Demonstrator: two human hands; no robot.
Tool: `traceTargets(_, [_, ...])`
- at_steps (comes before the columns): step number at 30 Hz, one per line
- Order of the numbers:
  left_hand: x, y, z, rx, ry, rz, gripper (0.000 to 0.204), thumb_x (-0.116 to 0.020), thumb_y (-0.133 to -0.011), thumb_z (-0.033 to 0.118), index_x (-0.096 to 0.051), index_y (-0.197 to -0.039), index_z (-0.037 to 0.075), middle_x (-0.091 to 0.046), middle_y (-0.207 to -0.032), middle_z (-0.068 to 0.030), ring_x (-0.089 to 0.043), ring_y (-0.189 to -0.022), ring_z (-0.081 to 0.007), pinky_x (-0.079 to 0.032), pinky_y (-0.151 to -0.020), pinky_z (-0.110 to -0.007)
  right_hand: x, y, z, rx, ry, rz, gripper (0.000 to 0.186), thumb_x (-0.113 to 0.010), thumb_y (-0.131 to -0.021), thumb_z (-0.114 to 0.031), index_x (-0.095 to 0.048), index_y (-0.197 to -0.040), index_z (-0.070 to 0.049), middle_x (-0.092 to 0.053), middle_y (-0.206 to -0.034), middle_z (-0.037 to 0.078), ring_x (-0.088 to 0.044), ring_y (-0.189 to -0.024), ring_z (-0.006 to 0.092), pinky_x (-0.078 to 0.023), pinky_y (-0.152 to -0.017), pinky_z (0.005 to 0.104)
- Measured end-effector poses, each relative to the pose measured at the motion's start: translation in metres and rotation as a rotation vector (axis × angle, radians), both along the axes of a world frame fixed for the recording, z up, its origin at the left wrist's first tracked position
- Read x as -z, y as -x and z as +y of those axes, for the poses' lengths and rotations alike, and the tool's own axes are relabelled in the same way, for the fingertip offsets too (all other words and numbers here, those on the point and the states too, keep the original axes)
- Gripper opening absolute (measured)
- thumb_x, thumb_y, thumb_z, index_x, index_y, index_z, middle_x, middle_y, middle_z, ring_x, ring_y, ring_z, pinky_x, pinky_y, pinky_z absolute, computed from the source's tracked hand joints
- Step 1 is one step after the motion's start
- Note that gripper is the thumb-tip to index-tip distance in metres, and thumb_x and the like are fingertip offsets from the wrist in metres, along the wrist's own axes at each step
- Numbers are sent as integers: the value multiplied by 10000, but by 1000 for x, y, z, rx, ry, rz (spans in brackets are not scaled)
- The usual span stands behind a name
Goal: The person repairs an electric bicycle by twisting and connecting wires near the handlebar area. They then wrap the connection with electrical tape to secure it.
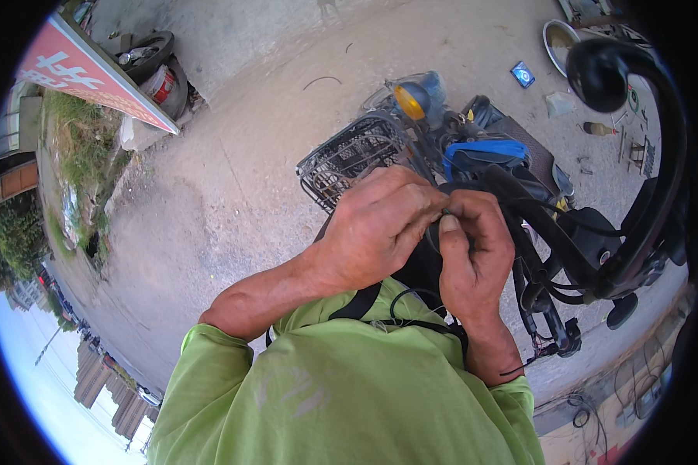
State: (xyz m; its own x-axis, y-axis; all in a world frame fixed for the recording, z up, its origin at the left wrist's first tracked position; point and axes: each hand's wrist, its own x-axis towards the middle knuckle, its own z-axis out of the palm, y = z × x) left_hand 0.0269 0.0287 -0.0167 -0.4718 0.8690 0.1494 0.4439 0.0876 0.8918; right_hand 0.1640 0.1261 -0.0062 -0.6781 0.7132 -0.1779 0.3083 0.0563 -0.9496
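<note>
My left hand (380,221) and my right hand (477,252) meet in front of my chest, fingertips almost touching. Between the right thumb and forefinger is a small dark green piece (446,211), too small to name. The left fingers are closed at the same spot, and what they grip is hidden behind them. Just beyond the hands stands a two-wheeler with a black wire basket (349,159), an amber lamp (411,101) and a blue-edged dark bag or cover (485,155). Its black handlebar parts (551,225) and loose cables lie right of my right hand.
A thick black curved bar with a round end (597,77) arches up at the right. On the concrete ground beyond lie a metal basin (560,46), a blue box (523,74), a bottle (599,129) and several tools. A red signboard (93,77) leans at the far left near tyres (151,58).
</note>
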Motion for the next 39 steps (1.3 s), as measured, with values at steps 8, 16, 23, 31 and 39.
traceTargets(8, [-9,7,3,27,179,-492,272,-778,-825,4,-719,-1091,0,-724,-986,-119,-733,-883,-205,-577,-791,-310,-1,-3,6,-70,-128,60,194,-583,-839,20,-628,-1027,22,-629,-1021,160,-624,-856,256,-518,-744,354])
traceTargets(16, [-8,8,2,36,140,-375,162,-785,-814,9,-717,-961,5,-721,-906,-104,-714,-817,-220,-559,-728,-336,-1,-7,14,-149,-159,76,185,-622,-850,-2,-631,-1034,11,-628,-1016,145,-585,-787,202,-494,-681,327])
traceTargets(23, [5,-1,2,48,-67,-40,162,-755,-814,-12,-670,-949,13,-665,-825,-122,-656,-684,-274,-531,-602,-350,2,-11,7,-41,-15,60,172,-656,-842,-30,-621,-1008,4,-635,-947,105,-553,-730,169,-465,-651,301])
traceTargets(31, [18,5,5,89,-118,-16,109,-687,-867,9,-629,-959,7,-627,-781,-127,-613,-609,-271,-494,-542,-357,2,-8,11,-89,-117,29,215,-714,-803,-24,-616,-995,-23,-645,-920,67,-549,-714,169,-467,-660,306])
traceTargets(39, [5,11,4,104,200,-588,227,-589,-1016,186,-653,-1046,-30,-658,-838,-58,-609,-671,-119,-505,-597,-299,6,-6,2,60,79,27,247,-712,-845,11,-600,-1064,-4,-662,-923,43,-576,-779,106,-488,-714,267])
